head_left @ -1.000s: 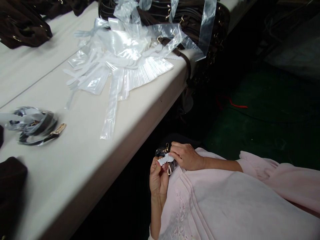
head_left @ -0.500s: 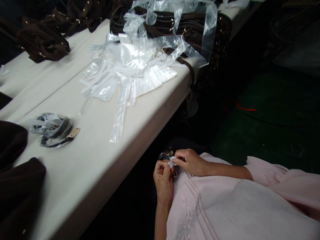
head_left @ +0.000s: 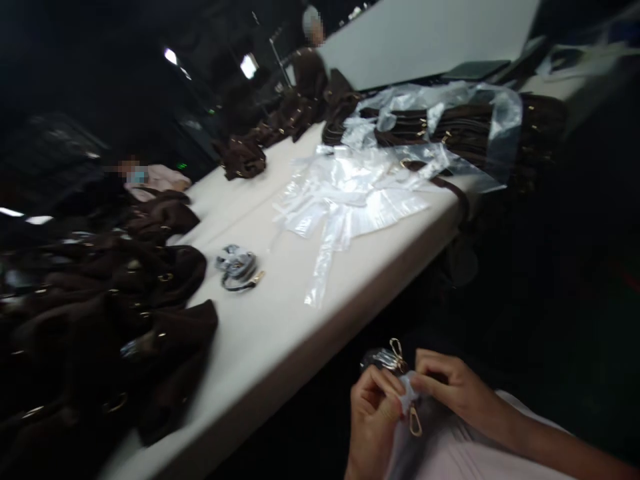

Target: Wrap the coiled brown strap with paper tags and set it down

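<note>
My left hand (head_left: 373,420) is closed around a dark coiled strap (head_left: 377,360), its thumb pressed to a small white wrapping piece (head_left: 409,392). From the other side my right hand (head_left: 453,381) pinches that same white piece. One gold snap hook (head_left: 397,348) sticks up above the fingers, and another gold hook (head_left: 415,421) hangs below them. The bundle is over my lap, beside the table edge. Much of the strap is hidden by my fingers, and the picture is blurred.
On the white table (head_left: 280,333) lie a wrapped strap coil (head_left: 239,267), a fan of clear plastic strips (head_left: 345,200) and stacked dark straps (head_left: 460,127). Dark brown bags (head_left: 115,333) with gold rings pile at the left. Two people (head_left: 157,179) appear farther back.
The view has swung up and left, bringing more bags and the people into sight. Both hands stay on the bundle, and the gold hooks now show more plainly.
</note>
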`<state>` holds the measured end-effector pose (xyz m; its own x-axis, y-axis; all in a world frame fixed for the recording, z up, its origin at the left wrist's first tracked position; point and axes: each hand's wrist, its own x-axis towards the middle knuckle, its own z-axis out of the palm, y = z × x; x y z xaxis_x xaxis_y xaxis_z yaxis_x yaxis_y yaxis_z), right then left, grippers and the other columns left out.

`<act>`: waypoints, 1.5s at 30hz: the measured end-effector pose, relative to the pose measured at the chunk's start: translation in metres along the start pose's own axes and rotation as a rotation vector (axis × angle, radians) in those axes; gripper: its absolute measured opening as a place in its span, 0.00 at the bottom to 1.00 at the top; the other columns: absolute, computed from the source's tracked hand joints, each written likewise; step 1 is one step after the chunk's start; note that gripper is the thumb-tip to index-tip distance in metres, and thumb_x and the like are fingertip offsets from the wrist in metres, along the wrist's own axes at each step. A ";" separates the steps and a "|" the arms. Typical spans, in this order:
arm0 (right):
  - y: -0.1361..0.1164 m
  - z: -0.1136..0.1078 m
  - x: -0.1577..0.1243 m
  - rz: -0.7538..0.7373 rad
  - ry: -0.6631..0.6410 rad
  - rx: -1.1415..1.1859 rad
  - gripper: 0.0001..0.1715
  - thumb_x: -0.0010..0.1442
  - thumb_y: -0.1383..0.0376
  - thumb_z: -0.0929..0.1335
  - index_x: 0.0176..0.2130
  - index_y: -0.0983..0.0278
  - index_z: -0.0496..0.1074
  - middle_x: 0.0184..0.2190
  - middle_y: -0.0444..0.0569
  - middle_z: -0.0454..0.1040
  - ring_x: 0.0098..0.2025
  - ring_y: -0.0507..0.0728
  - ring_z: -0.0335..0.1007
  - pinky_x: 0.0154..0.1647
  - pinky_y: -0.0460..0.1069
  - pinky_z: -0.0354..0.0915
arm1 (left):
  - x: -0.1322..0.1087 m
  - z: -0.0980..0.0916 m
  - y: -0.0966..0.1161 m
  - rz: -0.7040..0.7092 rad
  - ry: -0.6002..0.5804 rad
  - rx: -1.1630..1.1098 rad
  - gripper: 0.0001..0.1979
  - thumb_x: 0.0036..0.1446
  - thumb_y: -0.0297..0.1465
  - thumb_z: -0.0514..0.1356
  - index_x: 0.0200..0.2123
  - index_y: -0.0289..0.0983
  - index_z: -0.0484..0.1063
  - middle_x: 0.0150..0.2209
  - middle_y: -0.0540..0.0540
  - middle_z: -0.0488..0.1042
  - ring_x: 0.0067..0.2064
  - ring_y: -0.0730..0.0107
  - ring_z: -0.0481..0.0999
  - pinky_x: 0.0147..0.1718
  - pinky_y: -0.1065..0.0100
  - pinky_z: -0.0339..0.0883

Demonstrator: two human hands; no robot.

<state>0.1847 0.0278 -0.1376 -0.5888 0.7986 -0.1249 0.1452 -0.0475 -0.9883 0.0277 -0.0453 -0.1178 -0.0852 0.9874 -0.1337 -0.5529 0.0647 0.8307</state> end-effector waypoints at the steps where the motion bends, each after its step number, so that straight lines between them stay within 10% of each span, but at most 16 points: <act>1: -0.004 -0.001 0.004 -0.006 -0.038 0.089 0.26 0.59 0.46 0.68 0.25 0.64 0.68 0.27 0.46 0.66 0.31 0.54 0.65 0.33 0.48 0.62 | 0.002 0.003 0.007 0.035 -0.040 0.001 0.17 0.51 0.39 0.69 0.24 0.35 0.66 0.24 0.51 0.65 0.23 0.78 0.61 0.25 0.72 0.56; 7: -0.060 -0.001 0.023 0.007 -0.401 0.443 0.24 0.59 0.47 0.69 0.46 0.61 0.73 0.39 0.53 0.75 0.41 0.62 0.73 0.41 0.52 0.69 | 0.010 0.024 0.053 0.197 -0.043 -0.031 0.24 0.45 0.47 0.70 0.22 0.37 0.61 0.19 0.53 0.60 0.19 0.79 0.57 0.21 0.71 0.52; 12: -0.097 0.007 0.058 -0.131 -0.288 0.421 0.20 0.59 0.51 0.70 0.42 0.64 0.75 0.38 0.50 0.76 0.42 0.59 0.73 0.43 0.49 0.69 | 0.019 0.030 0.079 0.566 0.312 0.454 0.13 0.48 0.42 0.69 0.31 0.41 0.73 0.35 0.45 0.71 0.33 0.65 0.72 0.31 0.67 0.68; 15: -0.118 0.017 0.082 -0.213 -0.268 0.434 0.22 0.59 0.51 0.71 0.45 0.65 0.74 0.42 0.51 0.76 0.45 0.60 0.72 0.47 0.50 0.68 | 0.028 0.025 0.083 0.719 0.523 0.817 0.25 0.42 0.35 0.73 0.45 0.43 0.74 0.46 0.40 0.74 0.50 0.52 0.73 0.47 0.61 0.70; 20: -0.165 0.039 0.122 -0.393 -0.279 0.310 0.22 0.61 0.52 0.69 0.46 0.65 0.75 0.41 0.51 0.76 0.42 0.58 0.72 0.44 0.50 0.69 | 0.053 -0.001 0.120 0.810 0.690 0.989 0.16 0.55 0.35 0.65 0.48 0.40 0.73 0.45 0.39 0.78 0.47 0.54 0.78 0.45 0.60 0.71; 25: -0.193 0.041 0.178 -0.696 -0.110 -0.068 0.12 0.63 0.62 0.66 0.44 0.64 0.76 0.45 0.51 0.74 0.40 0.54 0.71 0.39 0.47 0.68 | 0.104 -0.062 0.222 1.063 0.807 1.437 0.11 0.58 0.36 0.61 0.43 0.37 0.73 0.42 0.37 0.78 0.46 0.52 0.76 0.47 0.55 0.68; 29: -0.170 0.023 0.222 -0.688 0.010 -0.228 0.11 0.63 0.63 0.65 0.39 0.64 0.77 0.39 0.50 0.76 0.37 0.54 0.71 0.37 0.48 0.66 | 0.148 -0.122 0.284 0.943 0.634 1.713 0.02 0.56 0.31 0.60 0.33 0.39 0.73 0.34 0.39 0.76 0.43 0.51 0.74 0.45 0.54 0.67; 33: -0.136 0.006 0.243 -0.405 0.005 -0.237 0.11 0.61 0.62 0.66 0.37 0.63 0.77 0.34 0.48 0.77 0.35 0.56 0.73 0.37 0.49 0.66 | 0.166 -0.158 0.296 0.708 0.383 1.864 0.06 0.50 0.25 0.62 0.32 0.41 0.73 0.31 0.44 0.76 0.37 0.55 0.74 0.40 0.58 0.68; 45: -0.125 0.002 0.231 -0.387 -0.264 -0.429 0.13 0.66 0.58 0.62 0.36 0.57 0.75 0.35 0.44 0.76 0.37 0.55 0.71 0.40 0.49 0.62 | 0.188 -0.169 0.301 0.289 0.257 2.107 0.09 0.40 0.26 0.69 0.23 0.37 0.71 0.28 0.45 0.75 0.36 0.56 0.75 0.43 0.57 0.66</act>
<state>0.0285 0.2168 -0.0429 -0.8305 0.5325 0.1630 0.1561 0.5036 -0.8497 -0.2951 0.1349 0.0159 -0.1589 0.9718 0.1743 0.9873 0.1576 0.0209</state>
